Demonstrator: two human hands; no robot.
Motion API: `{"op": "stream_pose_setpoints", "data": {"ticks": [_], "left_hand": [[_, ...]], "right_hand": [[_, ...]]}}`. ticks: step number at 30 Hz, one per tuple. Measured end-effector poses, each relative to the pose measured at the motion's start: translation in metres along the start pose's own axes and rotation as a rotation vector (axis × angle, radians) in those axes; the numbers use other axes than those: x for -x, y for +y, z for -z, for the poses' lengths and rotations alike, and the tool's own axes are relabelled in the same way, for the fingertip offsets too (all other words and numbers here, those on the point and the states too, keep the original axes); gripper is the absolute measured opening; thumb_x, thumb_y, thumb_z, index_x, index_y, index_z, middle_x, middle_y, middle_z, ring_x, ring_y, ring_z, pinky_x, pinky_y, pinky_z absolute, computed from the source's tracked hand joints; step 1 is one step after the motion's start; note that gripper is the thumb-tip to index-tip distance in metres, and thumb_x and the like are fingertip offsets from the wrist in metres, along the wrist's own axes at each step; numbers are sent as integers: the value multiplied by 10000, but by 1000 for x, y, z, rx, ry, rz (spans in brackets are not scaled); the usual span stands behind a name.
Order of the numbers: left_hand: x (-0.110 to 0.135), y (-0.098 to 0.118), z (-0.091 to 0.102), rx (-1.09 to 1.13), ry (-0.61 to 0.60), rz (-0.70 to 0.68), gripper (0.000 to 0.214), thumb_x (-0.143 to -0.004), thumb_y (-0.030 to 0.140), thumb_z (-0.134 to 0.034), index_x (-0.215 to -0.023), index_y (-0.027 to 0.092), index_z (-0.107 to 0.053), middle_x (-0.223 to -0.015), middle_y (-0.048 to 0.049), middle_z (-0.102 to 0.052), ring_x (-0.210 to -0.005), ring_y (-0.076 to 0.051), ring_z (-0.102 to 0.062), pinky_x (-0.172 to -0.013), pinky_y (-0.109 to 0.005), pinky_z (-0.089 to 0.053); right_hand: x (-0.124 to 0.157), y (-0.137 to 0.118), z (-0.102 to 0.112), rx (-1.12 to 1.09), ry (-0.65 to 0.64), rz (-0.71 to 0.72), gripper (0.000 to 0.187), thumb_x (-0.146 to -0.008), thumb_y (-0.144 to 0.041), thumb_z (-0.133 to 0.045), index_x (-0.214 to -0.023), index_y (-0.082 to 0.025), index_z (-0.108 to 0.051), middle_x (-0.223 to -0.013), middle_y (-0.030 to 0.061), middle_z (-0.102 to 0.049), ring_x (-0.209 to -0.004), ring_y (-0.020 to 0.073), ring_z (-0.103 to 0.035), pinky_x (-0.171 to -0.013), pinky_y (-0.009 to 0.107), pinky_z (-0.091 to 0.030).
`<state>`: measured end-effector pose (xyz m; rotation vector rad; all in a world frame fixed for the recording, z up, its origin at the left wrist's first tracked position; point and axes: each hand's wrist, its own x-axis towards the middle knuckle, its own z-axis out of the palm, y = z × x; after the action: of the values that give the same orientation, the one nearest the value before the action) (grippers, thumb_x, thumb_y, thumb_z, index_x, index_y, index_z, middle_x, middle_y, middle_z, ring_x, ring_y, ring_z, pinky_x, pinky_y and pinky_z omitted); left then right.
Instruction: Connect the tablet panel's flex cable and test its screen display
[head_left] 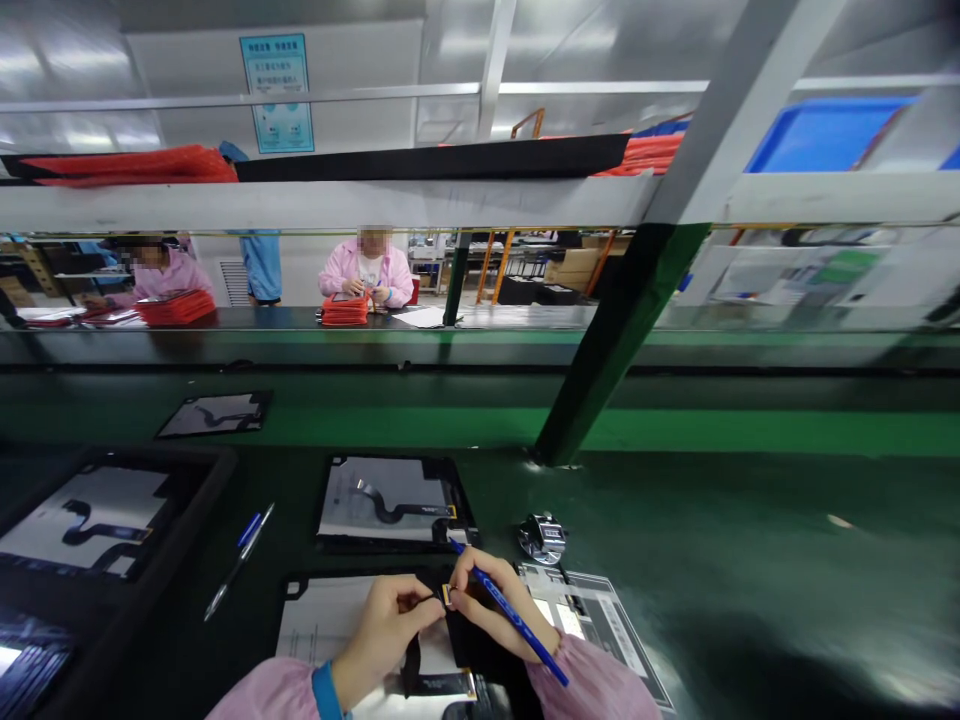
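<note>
My left hand (pixel 386 630) is closed in a pinch on a black flex cable (pixel 412 660) that lies over the near display panel (pixel 315 625). My right hand (pixel 487 605) holds a blue pen (pixel 517 620) between its fingers and pinches the small connector end (pixel 448 594) of the same cable. Both hands meet over the panel's upper right corner. Just beyond them lies a second panel (pixel 394 500) with its own black flex cable.
A black tray (pixel 112 520) with another panel sits at the left, and one more panel (pixel 217 413) lies on the green belt. A loose blue pen (pixel 240 560), a metal tally counter (pixel 542 537) and a printed sheet (pixel 600 620) lie nearby. A dark slanted post (pixel 600 360) rises ahead. Two people in pink coats sit at the far bench.
</note>
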<state>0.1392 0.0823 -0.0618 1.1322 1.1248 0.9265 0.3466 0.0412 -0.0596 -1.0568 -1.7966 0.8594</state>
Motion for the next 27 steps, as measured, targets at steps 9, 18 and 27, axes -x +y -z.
{"op": "stream_pose_setpoints", "data": {"ticks": [9, 18, 27], "left_hand": [[3, -4, 4, -118, -99, -93, 322, -737, 431, -606, -603, 139, -615, -547, 21, -460, -548, -114, -403, -536, -246, -283], [5, -3, 6, -276, -103, -151, 354, -806, 436, -567, -693, 119, -675, -634, -21, -539, -621, -143, -472, -575, -251, -324], [3, -7, 7, -235, -96, -122, 380, -781, 485, -598, -704, 123, -684, -650, -27, -569, -632, -149, -497, -592, -244, -351]], "right_hand": [[-71, 10, -23, -168, -186, -92, 262, -714, -521, -680, -666, -282, -582, -577, 33, -604, -507, 193, -538, -489, 315, -459], [-64, 15, -22, -160, -181, -54, 201, -733, -460, -679, -679, -274, -624, -570, 31, -593, -514, 201, -546, -487, 316, -444], [-64, 17, -23, -120, -186, 6, 190, -763, -402, -663, -682, -250, -583, -596, 10, -593, -514, 172, -540, -492, 283, -428]]}}
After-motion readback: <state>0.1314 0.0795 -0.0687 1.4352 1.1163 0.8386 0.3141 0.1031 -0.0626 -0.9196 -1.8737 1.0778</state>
